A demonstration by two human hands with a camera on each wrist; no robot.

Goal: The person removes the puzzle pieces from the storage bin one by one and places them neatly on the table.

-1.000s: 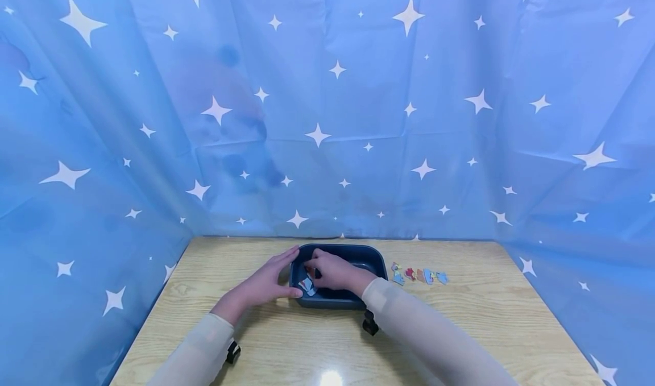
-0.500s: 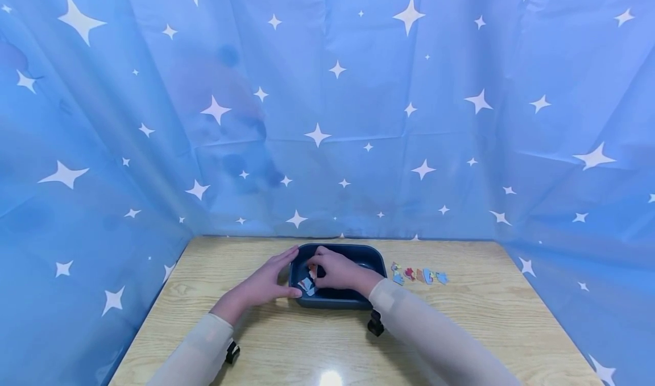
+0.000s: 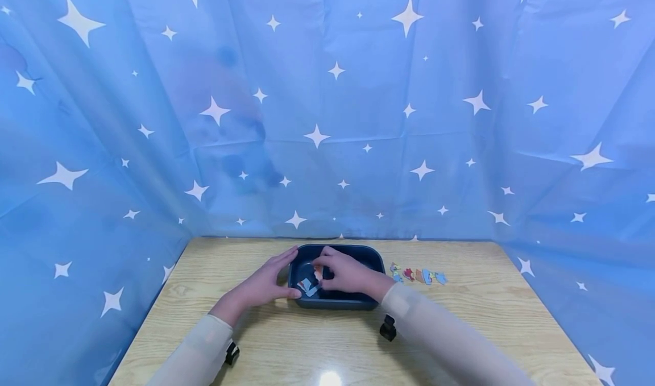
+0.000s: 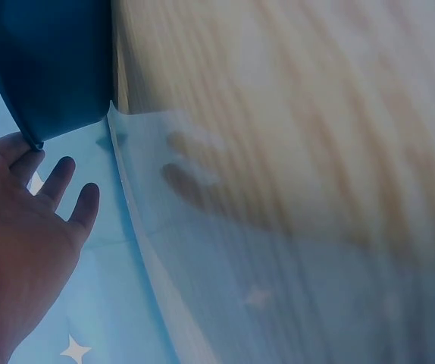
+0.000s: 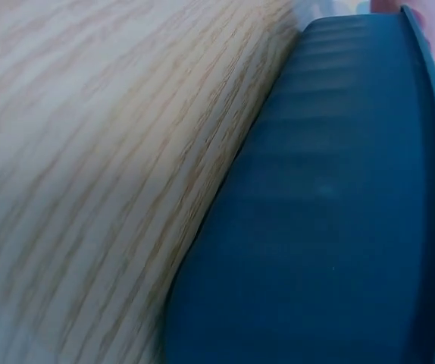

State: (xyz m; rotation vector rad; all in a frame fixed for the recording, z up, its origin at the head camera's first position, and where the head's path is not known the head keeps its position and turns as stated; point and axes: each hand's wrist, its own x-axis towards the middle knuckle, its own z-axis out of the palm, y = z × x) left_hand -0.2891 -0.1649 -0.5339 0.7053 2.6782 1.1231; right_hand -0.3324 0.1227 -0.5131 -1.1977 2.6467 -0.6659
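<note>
A dark blue rectangular tub point(image 3: 338, 304) stands near the back of the table. My left hand point(image 3: 263, 281) holds its left end, thumb at the near corner and fingers at the far one; in the left wrist view the outer fingers of this hand point(image 4: 28, 243) spread loosely. Inside the tub, my right hand point(image 3: 345, 272) pinches an orange-and-white jigsaw piece point(image 3: 318, 272) close over the floor. Light blue and white jigsaw pieces point(image 3: 308, 287) lie by the near left corner. In the right wrist view the tub's outer wall point(image 5: 316, 197) hides that hand.
Several colourful jigsaw pieces point(image 3: 427, 276) lie in a row on the wooden table point(image 3: 286, 346), right of the tub. A blue curtain with white stars point(image 3: 327, 193) hangs behind and at both sides of the table.
My right hand has moved a little to the right inside the tub, with the orange-and-white jigsaw piece shifting along with it. The left hand and the tub have stayed in place.
</note>
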